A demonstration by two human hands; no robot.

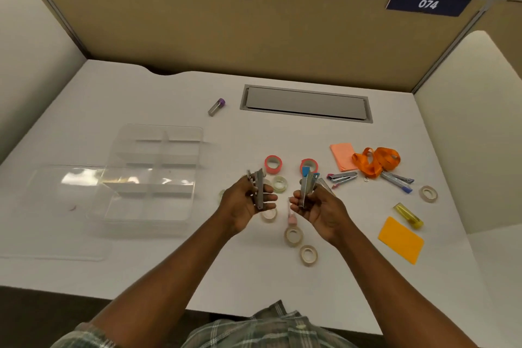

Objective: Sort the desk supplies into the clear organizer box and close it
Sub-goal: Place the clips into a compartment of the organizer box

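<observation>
The white desk is closed in by a tan partition at the back and a cream side panel on each side. Only its front edge, the one nearest the person, is open. A grey cable hatch is set into the top near the back edge. Between the box and the front edge lies a broad bare strip of desk, and the back left corner is bare too.

The clear organizer box stands on the left half of the desk. Its lid is folded open and lies flat to the left, near the left edge.

Both hands are held above the middle of the desk, to the right of the box and apart from it. The left hand grips a slim grey case (maybe more than one, I cannot tell). The right hand has its fingers curled round a bundle of grey cases, one of them with a blue cap.

Two red tape rolls lie just behind the hands, and pale tape rolls lie under and in front of them. Further right are an orange strap, pink notes and a yellow card. A purple-capped case lies alone behind the box.
</observation>
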